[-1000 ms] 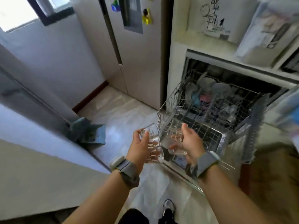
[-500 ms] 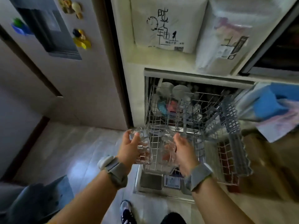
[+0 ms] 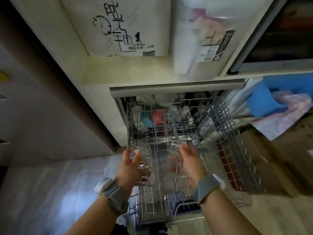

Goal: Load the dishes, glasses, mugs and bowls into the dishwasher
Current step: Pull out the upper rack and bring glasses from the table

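Both hands are wrapped around clear glasses: the left hand (image 3: pixel 129 164) curls fingers and thumb round the left glass (image 3: pixel 144 164), and the right hand (image 3: pixel 190 162) grips the right glass (image 3: pixel 174 160) the same way, each glass lying tilted with one end pointing toward 12 o'clock, over the front half of the pulled-out upper rack (image 3: pixel 159 199). The step in hand looks to be setting these two glasses into the rack. To do it well, each should probably be turned mouth-down before it is lowered, then seated between the wires so that it leans against a row and does not rattle against its neighbour; which end is the mouth cannot be told from here, as the glass is transparent and blurred. Open wire floor lies directly beneath the hands, toward 6 o'clock, so there seems no need to reach deep. Toward 12 o'clock, at the back of the rack, a blue cup (image 3: pixel 146 121) and a red cup (image 3: pixel 158 117) already stand close together; keep the glasses apart from them. At 3 o'clock the grey fold-down shelf (image 3: pixel 227 119) stands raised, and a sleeve or wrist could catch it. Letting go of one glass at a time would be steadier.
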Tool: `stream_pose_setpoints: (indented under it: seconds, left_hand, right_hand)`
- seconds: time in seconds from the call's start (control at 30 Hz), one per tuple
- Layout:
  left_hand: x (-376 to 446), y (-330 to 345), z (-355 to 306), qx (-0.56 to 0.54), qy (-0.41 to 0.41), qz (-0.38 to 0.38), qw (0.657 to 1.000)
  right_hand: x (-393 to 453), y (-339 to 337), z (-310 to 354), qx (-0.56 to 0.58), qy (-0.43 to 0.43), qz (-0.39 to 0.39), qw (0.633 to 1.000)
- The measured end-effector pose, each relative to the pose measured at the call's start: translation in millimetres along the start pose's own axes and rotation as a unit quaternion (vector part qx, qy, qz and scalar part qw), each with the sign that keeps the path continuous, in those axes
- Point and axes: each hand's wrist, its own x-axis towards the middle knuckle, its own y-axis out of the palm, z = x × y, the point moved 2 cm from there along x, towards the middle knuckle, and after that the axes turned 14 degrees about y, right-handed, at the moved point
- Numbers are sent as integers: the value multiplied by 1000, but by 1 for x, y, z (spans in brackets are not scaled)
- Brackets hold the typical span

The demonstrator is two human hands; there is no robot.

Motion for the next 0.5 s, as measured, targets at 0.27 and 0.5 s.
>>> stream_pose_setpoints:
  seconds: [0.27,0.5]
  left_hand:
    - [115,20,8,56,6,63,996]
    - [248,40,7,387,128,124,905]
  right_hand:
    - [76,1,53,-192,-56,-138,970]
    - [176,18,114,-332,-81,-188,921]
